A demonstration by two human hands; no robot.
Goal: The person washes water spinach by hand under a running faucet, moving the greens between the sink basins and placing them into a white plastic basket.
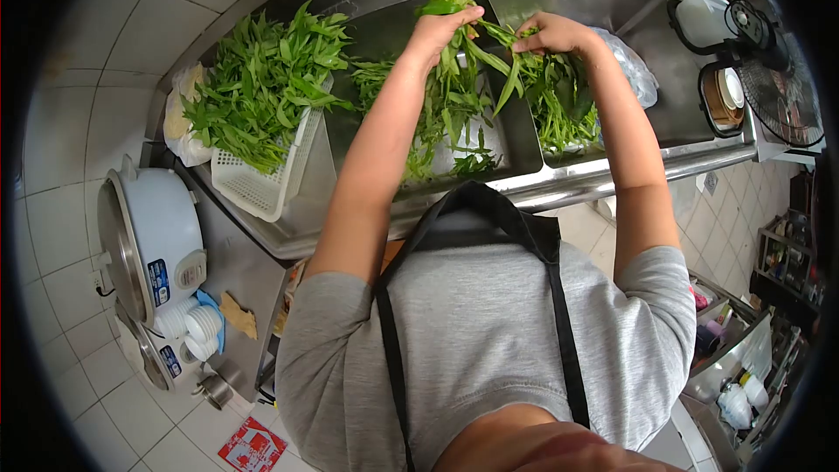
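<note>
— Head view, and I'm standing just off to the side: the person is leaning over a steel sink (577,177), working through a bunch of greens (454,109).

— What is each hand doing?

— The left hand (447,31) is clenching around the top of the bunch, holding it up so the leaves are hanging down into the basin. The right hand (549,35) is pinching a few stalks (516,65) and drawing them sideways, toward the right basin.

— So it's pulling the bunch apart?

— That's my reading: the separating is in mid-course. I'd say the next move is calling for a soft, steady pull, since the stalks are thin and limp and the long pointed leaves are tangling together.

— And around them?

— A larger heap of greens (262,79) is lying in a white slotted plastic basket (253,188) on the left draining board. A crinkled clear bag (629,65) is sitting just right of the right hand, and a rounded white rice cooker (153,236) is standing further left.
</note>
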